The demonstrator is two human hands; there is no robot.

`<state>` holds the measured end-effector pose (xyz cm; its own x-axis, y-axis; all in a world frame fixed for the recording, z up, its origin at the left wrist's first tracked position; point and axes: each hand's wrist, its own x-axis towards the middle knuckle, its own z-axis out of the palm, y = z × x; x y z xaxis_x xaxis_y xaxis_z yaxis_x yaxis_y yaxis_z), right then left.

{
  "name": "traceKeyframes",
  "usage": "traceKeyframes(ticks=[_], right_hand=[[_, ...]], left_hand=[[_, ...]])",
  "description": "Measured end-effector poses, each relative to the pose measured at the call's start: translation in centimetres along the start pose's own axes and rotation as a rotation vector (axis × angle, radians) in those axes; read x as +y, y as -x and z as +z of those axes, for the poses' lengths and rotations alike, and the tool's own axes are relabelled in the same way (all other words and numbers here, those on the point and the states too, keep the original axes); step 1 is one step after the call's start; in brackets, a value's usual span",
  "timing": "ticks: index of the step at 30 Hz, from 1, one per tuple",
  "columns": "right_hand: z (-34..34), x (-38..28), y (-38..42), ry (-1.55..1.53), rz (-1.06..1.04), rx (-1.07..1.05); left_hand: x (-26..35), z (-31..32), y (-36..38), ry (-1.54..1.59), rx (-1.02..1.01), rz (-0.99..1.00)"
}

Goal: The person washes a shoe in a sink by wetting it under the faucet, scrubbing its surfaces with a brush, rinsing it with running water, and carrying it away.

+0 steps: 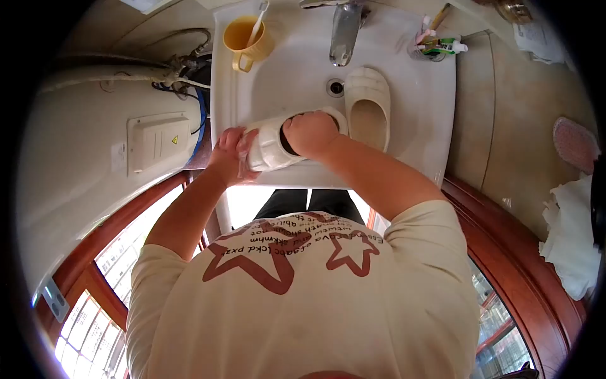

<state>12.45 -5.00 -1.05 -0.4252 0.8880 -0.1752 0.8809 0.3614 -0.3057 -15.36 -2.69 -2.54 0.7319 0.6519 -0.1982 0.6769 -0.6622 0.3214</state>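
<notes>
A cream-white slipper lies slantwise at the near left edge of the sink. My right hand is closed at its foot opening, the fingertips hidden inside, and grips it. At the toe end, my left hand is curled round a small pale translucent thing, pressed against the slipper; its kind does not show clearly. The matching slipper rests in the basin to the right, toe toward the tap, opening facing up.
A metal tap overhangs the drain. A yellow mug with a toothbrush stands at the back left. The back right corner has a cup holding a toothpaste tube. A white appliance stands left.
</notes>
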Motion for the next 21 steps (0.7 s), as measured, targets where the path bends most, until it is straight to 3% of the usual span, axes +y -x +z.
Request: traceKeyframes(ticks=[4,8,10,12,13,15,18,19,21], right_hand=[[-2.5,3.8,2.8,0.007,0.137,-0.029],[-2.9,4.8,3.6,0.166,0.106,-0.012],[-0.7,2.0,1.0,-0.108,-0.072,0.123],[-1.2,-3.0,-1.4,0.1,-0.042,-0.128],[-1.1,-2.6,-1.5,0.101,-0.045,-0.127],[-1.0,-1.2,-0.8,-0.118,0.105,-0.272],[-2.9,1.8,2.4,-0.165,0.277,-0.261],[-2.5,2.5,2.8,-0.161,0.274,-0.259],[-0.3,3.6,2.8,-0.069,0.064,-0.387]], left_hand=[[-0.3,0.8,0.5,0.011,0.099,0.064],[0.1,0.9,0.4,0.017,0.182,0.101],[0.3,0.5,0.2,0.068,0.148,0.039],[0.2,0.1,0.2,0.09,0.111,0.03],[0.0,0.0,0.3,0.111,0.072,0.019],[-0.1,0.2,0.5,0.104,0.094,0.033],[0.3,0.0,0.2,0.101,0.081,0.024],[0.3,-0.3,0.3,0.102,0.027,-0.006],[0.2,-0.1,0.2,0.071,0.08,0.025]])
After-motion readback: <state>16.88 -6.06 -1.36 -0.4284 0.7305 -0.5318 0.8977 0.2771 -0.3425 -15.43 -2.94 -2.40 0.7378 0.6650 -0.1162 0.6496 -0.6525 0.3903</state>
